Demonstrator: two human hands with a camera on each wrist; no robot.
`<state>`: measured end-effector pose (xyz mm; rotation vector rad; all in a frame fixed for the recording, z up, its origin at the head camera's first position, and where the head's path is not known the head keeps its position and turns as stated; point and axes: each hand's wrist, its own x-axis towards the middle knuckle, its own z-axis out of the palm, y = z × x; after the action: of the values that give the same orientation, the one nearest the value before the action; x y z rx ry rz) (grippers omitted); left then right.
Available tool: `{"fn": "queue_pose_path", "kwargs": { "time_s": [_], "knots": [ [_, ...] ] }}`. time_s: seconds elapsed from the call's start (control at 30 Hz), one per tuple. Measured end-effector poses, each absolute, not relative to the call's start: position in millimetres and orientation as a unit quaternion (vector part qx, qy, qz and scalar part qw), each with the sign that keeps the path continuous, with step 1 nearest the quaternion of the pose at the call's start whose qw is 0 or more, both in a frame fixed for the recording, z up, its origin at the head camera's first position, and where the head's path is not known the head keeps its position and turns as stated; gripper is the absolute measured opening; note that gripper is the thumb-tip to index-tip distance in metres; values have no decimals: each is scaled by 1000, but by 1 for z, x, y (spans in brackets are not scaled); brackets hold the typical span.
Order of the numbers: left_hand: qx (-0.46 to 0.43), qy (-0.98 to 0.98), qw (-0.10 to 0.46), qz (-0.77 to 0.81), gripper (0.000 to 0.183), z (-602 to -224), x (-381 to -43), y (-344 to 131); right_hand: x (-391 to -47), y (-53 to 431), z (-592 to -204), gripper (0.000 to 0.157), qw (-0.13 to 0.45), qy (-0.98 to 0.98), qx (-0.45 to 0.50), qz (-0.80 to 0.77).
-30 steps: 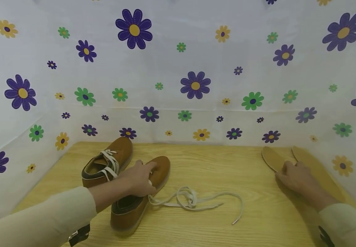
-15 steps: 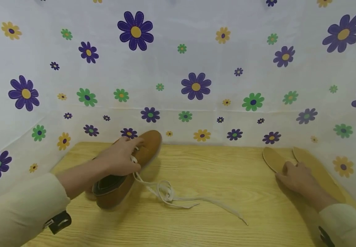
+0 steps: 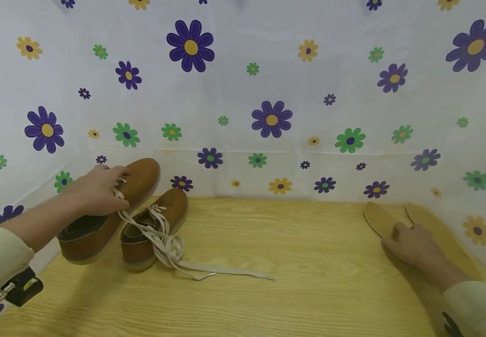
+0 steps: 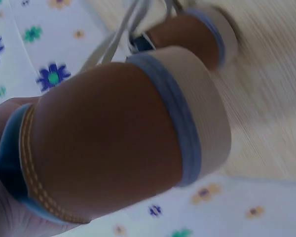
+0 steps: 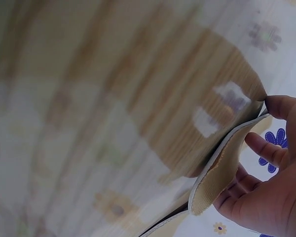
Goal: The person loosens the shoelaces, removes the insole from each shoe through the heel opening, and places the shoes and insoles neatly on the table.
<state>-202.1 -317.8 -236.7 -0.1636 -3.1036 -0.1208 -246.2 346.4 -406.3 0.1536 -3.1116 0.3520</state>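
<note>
My left hand (image 3: 95, 192) grips a brown lace-up shoe (image 3: 141, 178) over its lacing, raised off the table at the left with its toe pointing away. The heel of that shoe fills the left wrist view. Its long white lace (image 3: 169, 250) trails down across the second brown shoe (image 3: 175, 206) onto the table. That second shoe stands on the tabletop, just right of the raised one. At the far right, my right hand (image 3: 411, 245) pinches the edge of a tan insole (image 3: 378, 220). Another insole (image 3: 442, 229) lies beside it, partly hidden by the hand.
The wood-grain table (image 3: 301, 234) reaches back to a white sheet (image 3: 234, 93) printed with purple, green and yellow flowers, which also encloses both sides. The loose lace ends lie near the table's middle.
My left hand has lifted the shoe and carried it left, over past the second shoe, which now shows on its right. The lace has dragged along leftward. My right hand stays at the insoles.
</note>
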Motion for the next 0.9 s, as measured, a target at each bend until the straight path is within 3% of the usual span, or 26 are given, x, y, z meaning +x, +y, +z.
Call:
{"fn": "queue_pose_path", "kwargs": {
  "time_s": [0.4, 0.9],
  "knots": [
    [-24, -999, 9, -18, 75, -248, -217, -376, -247, 347, -405, 49, -3, -993, 39, 111],
    [-45, -998, -20, -49, 72, -303, -244, -395, -246, 345, -405, 47, 14, -994, 35, 105]
  ]
}}
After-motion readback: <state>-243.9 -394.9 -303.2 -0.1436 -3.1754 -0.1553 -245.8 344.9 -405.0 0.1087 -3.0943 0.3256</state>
